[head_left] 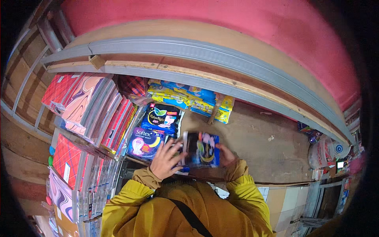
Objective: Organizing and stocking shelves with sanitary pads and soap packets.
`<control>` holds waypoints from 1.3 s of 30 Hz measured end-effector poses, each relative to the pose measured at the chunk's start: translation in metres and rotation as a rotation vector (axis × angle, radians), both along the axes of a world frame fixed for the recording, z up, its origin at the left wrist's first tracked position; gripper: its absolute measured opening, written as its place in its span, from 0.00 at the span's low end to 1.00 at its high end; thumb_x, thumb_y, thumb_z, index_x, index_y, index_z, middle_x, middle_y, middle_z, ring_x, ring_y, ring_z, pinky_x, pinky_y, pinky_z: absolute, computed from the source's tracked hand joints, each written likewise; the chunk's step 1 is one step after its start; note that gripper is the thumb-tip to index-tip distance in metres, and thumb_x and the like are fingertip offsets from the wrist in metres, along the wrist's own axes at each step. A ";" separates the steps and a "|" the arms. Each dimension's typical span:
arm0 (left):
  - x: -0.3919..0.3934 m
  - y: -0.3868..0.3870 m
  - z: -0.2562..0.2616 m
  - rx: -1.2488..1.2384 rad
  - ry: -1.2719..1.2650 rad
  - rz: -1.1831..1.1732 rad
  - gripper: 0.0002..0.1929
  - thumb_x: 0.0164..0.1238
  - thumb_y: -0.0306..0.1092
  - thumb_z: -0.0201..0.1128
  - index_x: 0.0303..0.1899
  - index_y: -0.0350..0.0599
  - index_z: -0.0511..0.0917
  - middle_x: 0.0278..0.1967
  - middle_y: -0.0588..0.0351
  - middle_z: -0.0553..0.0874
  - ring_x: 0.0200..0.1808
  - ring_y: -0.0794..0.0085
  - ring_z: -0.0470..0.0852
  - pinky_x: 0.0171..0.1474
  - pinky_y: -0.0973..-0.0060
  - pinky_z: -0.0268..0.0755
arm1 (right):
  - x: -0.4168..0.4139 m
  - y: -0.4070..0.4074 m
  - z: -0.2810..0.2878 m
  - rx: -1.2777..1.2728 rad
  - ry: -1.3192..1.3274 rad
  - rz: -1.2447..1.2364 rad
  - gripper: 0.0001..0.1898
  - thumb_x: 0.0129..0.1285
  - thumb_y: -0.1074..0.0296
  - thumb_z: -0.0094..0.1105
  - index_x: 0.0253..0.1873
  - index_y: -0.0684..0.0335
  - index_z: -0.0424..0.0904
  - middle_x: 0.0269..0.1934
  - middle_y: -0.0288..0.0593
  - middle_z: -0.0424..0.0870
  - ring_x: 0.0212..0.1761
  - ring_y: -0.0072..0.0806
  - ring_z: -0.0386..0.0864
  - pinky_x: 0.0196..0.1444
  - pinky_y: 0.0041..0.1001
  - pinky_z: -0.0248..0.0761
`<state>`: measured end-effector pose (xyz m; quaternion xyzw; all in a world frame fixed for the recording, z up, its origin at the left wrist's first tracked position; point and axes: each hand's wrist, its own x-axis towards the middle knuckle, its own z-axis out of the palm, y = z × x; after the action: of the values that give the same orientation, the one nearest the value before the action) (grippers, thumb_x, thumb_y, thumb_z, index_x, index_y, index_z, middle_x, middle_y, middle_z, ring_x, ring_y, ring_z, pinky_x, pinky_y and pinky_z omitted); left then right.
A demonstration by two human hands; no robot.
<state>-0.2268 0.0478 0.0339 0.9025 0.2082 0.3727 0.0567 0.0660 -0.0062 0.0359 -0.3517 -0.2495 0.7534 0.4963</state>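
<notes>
My right hand (225, 154) grips the right edge of a dark, blurred pack of sanitary pads (202, 149), held over the front of the shelf board. Fingers spread, my left hand (168, 157) is beside that pack's left side; whether it presses on anything is unclear. Another pack, partly hidden, lies beneath the left fingers. Just left of that hand lies a purple Softex pack (145, 142) of sanitary pads. Behind it is a black and blue pack of night pads (161, 118).
Stacked hardcover books (91, 103) stand at the left. Yellow and blue packs (189, 96) lie at the back near a thin post (216, 109). A metal shelf rail (189, 47) crosses above the brown board (260, 142). Plastic-wrapped goods (322, 154) sit at the far right.
</notes>
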 end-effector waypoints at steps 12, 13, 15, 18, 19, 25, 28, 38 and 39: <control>-0.060 -0.048 -0.084 -0.781 -0.343 0.261 0.16 0.60 0.34 0.65 0.50 0.45 0.77 0.50 0.48 0.79 0.51 0.55 0.79 0.48 0.69 0.74 | -0.010 0.101 -0.091 -0.132 -0.396 -0.507 0.24 0.57 0.59 0.69 0.55 0.56 0.68 0.50 0.41 0.74 0.48 0.43 0.78 0.48 0.41 0.77; -0.058 -0.048 -0.082 -0.782 -0.346 0.265 0.16 0.60 0.34 0.65 0.50 0.45 0.77 0.50 0.48 0.79 0.51 0.55 0.79 0.48 0.69 0.74 | -0.002 0.107 -0.098 -0.167 -0.366 -0.544 0.24 0.57 0.60 0.68 0.55 0.57 0.68 0.50 0.43 0.74 0.48 0.44 0.78 0.48 0.41 0.77; -0.048 -0.044 -0.078 -0.526 -0.226 0.205 0.18 0.59 0.35 0.66 0.52 0.46 0.76 0.52 0.49 0.77 0.51 0.55 0.79 0.50 0.67 0.74 | 0.001 0.115 -0.107 -0.202 -0.335 -0.577 0.23 0.58 0.60 0.68 0.54 0.59 0.69 0.50 0.44 0.74 0.47 0.44 0.79 0.48 0.41 0.78; -0.032 -0.036 -0.086 -0.464 -0.123 0.191 0.22 0.57 0.38 0.67 0.55 0.49 0.75 0.56 0.48 0.74 0.54 0.52 0.77 0.53 0.64 0.73 | -0.005 0.122 -0.114 -0.119 -0.213 -0.610 0.19 0.58 0.62 0.68 0.50 0.62 0.72 0.46 0.46 0.78 0.43 0.41 0.81 0.44 0.36 0.80; -0.028 -0.031 -0.087 -0.424 -0.067 0.191 0.24 0.57 0.39 0.67 0.56 0.50 0.75 0.57 0.47 0.73 0.55 0.51 0.76 0.53 0.63 0.73 | -0.005 0.121 -0.117 -0.092 -0.297 -0.643 0.17 0.58 0.62 0.68 0.48 0.62 0.74 0.42 0.45 0.80 0.40 0.38 0.82 0.42 0.34 0.81; -0.021 -0.027 -0.079 -0.491 -0.007 0.174 0.20 0.59 0.40 0.66 0.54 0.49 0.78 0.57 0.46 0.72 0.55 0.52 0.76 0.50 0.63 0.75 | 0.012 0.136 -0.126 -0.009 -0.355 -0.715 0.12 0.58 0.65 0.68 0.42 0.63 0.77 0.36 0.40 0.82 0.34 0.31 0.82 0.33 0.27 0.81; -0.019 -0.024 -0.080 -0.520 -0.066 0.185 0.19 0.58 0.40 0.67 0.51 0.48 0.79 0.55 0.46 0.72 0.50 0.52 0.79 0.46 0.64 0.76 | 0.017 0.112 -0.106 -0.007 -0.387 -0.570 0.14 0.59 0.62 0.68 0.43 0.63 0.76 0.38 0.40 0.81 0.33 0.29 0.81 0.31 0.25 0.80; 0.017 0.003 -0.080 -0.507 -0.143 0.088 0.20 0.50 0.34 0.72 0.48 0.47 0.81 0.48 0.47 0.73 0.47 0.53 0.78 0.44 0.65 0.75 | -0.040 0.012 -0.063 0.356 -0.623 -0.312 0.27 0.61 0.67 0.65 0.63 0.64 0.66 0.47 0.41 0.80 0.49 0.28 0.78 0.52 0.32 0.74; 0.024 0.011 -0.081 -0.493 -0.172 0.100 0.20 0.50 0.33 0.72 0.47 0.47 0.81 0.47 0.47 0.73 0.46 0.54 0.78 0.44 0.65 0.75 | -0.040 0.017 -0.062 0.353 -0.625 -0.328 0.27 0.61 0.67 0.65 0.63 0.64 0.66 0.47 0.41 0.80 0.49 0.28 0.78 0.52 0.32 0.74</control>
<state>-0.2032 0.0591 -0.0474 0.8152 0.3315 0.3883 0.2735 0.0256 0.0104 -0.0263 -0.5086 -0.4548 0.4663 0.5631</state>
